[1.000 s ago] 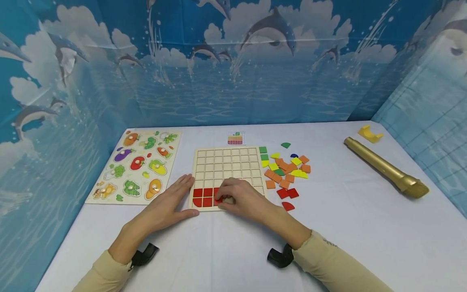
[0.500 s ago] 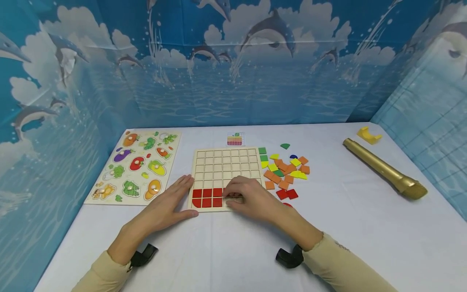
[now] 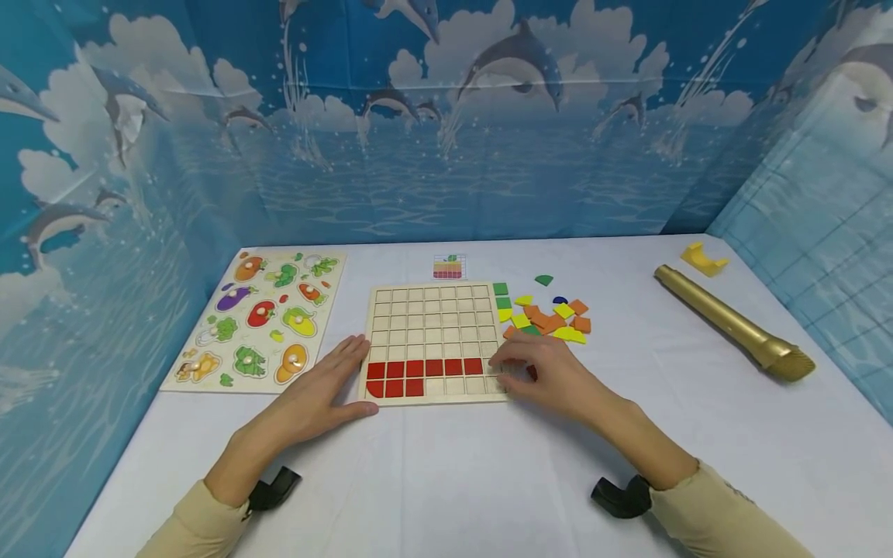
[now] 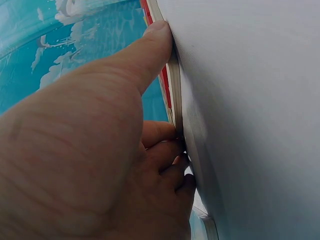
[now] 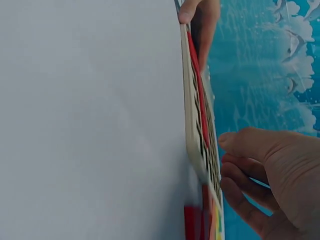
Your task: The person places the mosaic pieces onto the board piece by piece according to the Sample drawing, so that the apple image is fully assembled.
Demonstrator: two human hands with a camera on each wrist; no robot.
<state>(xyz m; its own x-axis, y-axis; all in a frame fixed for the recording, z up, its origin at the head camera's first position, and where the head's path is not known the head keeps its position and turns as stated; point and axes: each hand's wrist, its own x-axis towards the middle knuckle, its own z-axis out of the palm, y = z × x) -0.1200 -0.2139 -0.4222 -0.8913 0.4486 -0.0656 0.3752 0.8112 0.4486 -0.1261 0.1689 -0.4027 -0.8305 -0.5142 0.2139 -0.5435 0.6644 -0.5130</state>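
A wooden grid board (image 3: 425,316) lies flat on the white table, with red tiles (image 3: 434,367) set in its two nearest rows. Along its left edge rests my left hand (image 3: 314,391), fingers extended and thumb at the near corner; the left wrist view shows the thumb (image 4: 157,37) touching the board's side. Over the board's right edge hovers my right hand (image 3: 558,380), its fingers loosely bent. In the right wrist view the thumb (image 5: 240,142) and fingers are apart, with nothing seen between them. That hand mostly hides the loose red pieces (image 3: 532,373).
Loose orange, yellow and green pieces (image 3: 554,324) lie right of the board. Behind it is a small pattern card (image 3: 449,267). A vegetable puzzle board (image 3: 261,322) lies at left. A gold microphone (image 3: 732,322) and a yellow holder (image 3: 705,259) are at right.
My right hand has moved right, off the red rows to the board's right edge, uncovering more red tiles in the upper of the two rows. The left hand stays put.
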